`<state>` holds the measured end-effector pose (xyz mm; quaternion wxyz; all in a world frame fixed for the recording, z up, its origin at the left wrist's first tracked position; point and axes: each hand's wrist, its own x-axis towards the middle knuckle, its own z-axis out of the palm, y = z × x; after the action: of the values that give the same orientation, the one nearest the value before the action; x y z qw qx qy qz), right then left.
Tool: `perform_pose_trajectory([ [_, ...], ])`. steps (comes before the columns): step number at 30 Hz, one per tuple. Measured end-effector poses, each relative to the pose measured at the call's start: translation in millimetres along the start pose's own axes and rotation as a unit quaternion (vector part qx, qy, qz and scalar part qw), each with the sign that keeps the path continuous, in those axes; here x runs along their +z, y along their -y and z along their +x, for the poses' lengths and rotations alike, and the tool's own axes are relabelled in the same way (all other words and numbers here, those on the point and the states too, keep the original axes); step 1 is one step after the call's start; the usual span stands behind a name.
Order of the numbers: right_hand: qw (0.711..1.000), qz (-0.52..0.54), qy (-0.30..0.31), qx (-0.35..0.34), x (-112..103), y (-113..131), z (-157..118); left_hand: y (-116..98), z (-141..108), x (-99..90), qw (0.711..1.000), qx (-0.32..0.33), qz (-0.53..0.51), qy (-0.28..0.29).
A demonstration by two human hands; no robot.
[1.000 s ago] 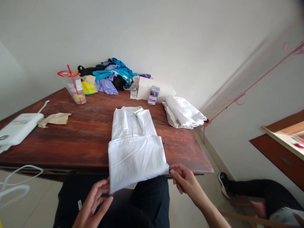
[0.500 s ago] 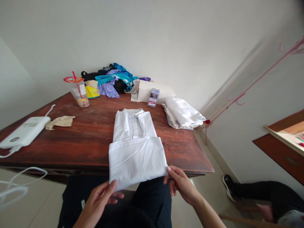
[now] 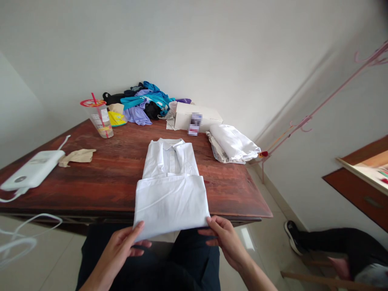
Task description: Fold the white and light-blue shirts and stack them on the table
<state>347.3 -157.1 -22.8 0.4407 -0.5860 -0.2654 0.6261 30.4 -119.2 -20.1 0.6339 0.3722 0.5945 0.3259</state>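
A white collared shirt lies partly folded on the wooden table, its collar toward the wall. Its lower part is folded up over the front, and the near folded edge hangs past the table's front edge above my lap. At that edge's left corner, my left hand pinches the cloth, thumb on top and fingers underneath. My right hand grips the right corner in the same way. Parts of the fingers are hidden beneath the fabric.
A plastic cup with a red straw, a power bank and brown paper are at left. Behind lie a heap of clothes and a white box. White folded cloth lies at right. A person's leg shows lower right.
Both hands and the shirt's near edge have shifted slightly to the left. My left hand has come up a little, and the folded flap looks flatter and more level.
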Motion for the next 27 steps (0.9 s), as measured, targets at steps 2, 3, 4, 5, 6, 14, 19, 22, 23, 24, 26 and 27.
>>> perform_pose_trajectory([
  [2,0.999,0.009,-0.034,-0.009,5,-8,3,3,3,-1.0,1.0,0.002,0.007,-0.001],
  [3,0.999,0.0,-0.041,-0.02,7,-12,4,6,4,-2.2,1.0,0.008,0.017,-0.003],
  [4,0.998,-0.019,-0.049,-0.038,8,-16,4,8,5,-3.8,0.999,0.019,0.032,-0.007],
  [5,0.995,-0.052,-0.056,-0.062,9,-19,4,10,4,-5.7,0.998,0.04,0.053,-0.018],
  [6,0.988,-0.101,-0.067,-0.095,8,-20,3,12,3,-7.8,0.993,0.075,0.084,-0.041],
  [14,0.74,-0.513,-0.119,-0.418,27,39,-4,-35,4,5.6,0.74,0.498,0.437,-0.117],
  [19,0.603,-0.613,0.135,-0.492,62,67,40,-65,56,31.2,0.614,0.547,0.561,0.095],
  [22,0.578,-0.66,0.159,-0.453,60,66,67,-70,80,28.4,0.572,0.551,0.6,0.095],
  [23,0.579,-0.668,0.156,-0.441,56,65,73,-71,84,25.0,0.565,0.549,0.607,0.101],
  [24,0.582,-0.673,0.15,-0.431,52,64,77,-72,86,21.0,0.563,0.546,0.611,0.108],
  [26,0.59,-0.677,0.138,-0.417,43,65,82,-77,89,11.4,0.566,0.537,0.612,0.127],
  [27,0.593,-0.677,0.137,-0.413,38,67,82,-80,89,5.7,0.567,0.532,0.612,0.142],
])
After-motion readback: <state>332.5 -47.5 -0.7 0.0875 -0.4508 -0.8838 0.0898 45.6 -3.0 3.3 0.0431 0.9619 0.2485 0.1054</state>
